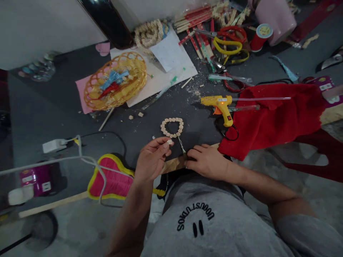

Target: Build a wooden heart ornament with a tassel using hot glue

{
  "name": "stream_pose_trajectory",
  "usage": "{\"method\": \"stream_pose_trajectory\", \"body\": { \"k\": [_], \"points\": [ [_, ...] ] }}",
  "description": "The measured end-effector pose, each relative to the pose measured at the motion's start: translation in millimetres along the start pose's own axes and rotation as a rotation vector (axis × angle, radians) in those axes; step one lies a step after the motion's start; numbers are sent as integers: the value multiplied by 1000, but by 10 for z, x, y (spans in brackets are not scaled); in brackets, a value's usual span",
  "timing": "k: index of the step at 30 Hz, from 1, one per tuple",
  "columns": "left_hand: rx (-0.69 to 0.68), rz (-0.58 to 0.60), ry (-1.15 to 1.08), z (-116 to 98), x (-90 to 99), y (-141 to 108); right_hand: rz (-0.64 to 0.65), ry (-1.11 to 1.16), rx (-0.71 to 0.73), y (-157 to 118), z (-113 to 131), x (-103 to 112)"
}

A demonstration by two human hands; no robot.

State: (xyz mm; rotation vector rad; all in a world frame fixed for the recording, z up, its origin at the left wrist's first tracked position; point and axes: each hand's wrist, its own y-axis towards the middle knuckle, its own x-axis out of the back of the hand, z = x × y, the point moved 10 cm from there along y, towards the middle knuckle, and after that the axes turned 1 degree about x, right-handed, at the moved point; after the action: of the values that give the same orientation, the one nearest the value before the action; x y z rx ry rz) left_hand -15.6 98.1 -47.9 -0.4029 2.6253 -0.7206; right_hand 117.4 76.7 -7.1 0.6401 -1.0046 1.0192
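Between thumb and fingers, my left hand (153, 157) pinches a small pale wooden piece (169, 142). Just beyond it, a ring of small pale pieces (163, 129) lies on the dark table. A thin white string (181, 144) runs from the ring towards the table's front edge. My right hand (205, 160) rests at that edge beside the string's end, its fingers curled; whether they grip the string is too small to tell. A yellow glue gun (221, 106) lies on the table beyond my right hand.
A woven basket (142, 67) with scraps stands at the back left, near white paper (167, 53). Scissors (227, 46), a red thread spool (258, 41) and sticks are at the back right. Red cloth (278, 117) lies at the right. Cables and a pink-yellow heart-shaped item (115, 182) are at left.
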Motion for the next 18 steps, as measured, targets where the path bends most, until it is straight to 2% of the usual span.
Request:
{"method": "stream_pose_trajectory", "body": {
  "k": [5, 8, 10, 13, 15, 18],
  "points": [
    [28, 21, -50, 28, -38, 5, -55, 0, 63, -57, 69, 62],
    [57, 51, -105, 32, -87, 1, -213, 67, 57, -169, -70, 319],
    [76, 72, -146, 30, -121, -4, -378, 76, -117, -300, -404, 580],
    [94, 90, -196, 28, -163, -11, -576, -26, -503, -606, -989, 898],
    [104, 97, -211, 32, -189, -14, -639, -97, -655, -759, -1217, 1001],
    [115, 114, -211, 36, -225, -21, -639, -111, -759, -832, -1406, 986]
  ]
}}
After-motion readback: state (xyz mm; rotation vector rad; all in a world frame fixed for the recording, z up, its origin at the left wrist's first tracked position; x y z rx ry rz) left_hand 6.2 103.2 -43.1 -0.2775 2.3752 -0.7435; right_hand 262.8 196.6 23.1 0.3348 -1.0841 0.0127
